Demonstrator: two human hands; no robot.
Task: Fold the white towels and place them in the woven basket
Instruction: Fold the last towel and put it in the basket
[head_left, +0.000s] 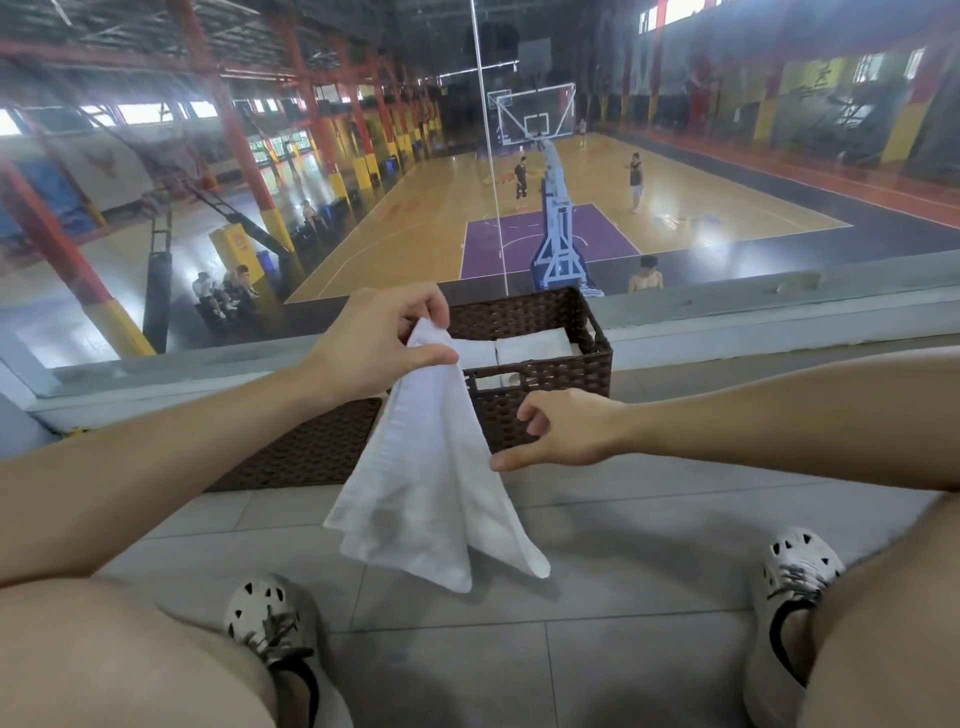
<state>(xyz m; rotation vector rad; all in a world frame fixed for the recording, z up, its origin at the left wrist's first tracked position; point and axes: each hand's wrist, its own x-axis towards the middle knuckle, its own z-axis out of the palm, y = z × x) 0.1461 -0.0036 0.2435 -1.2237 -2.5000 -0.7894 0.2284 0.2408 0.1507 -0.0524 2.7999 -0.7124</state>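
White towel (426, 499) – one, unfolded, hung by its top corner above the tiled floor (597, 561), in front of the woven basket (540, 405).
Left hand (374, 338) – raised; the towel's corner is pinched between thumb and fingers.
Right hand (566, 431) – nothing is gripped; fingers are loosely curled, and the thumb tip is set just beside the towel's right edge.
Folded towels (535, 345) – white, laid inside the basket.
Flat woven panel (311, 447) – laid on the floor left of the basket.
Basketball court (571, 197) – seen through glass beyond.
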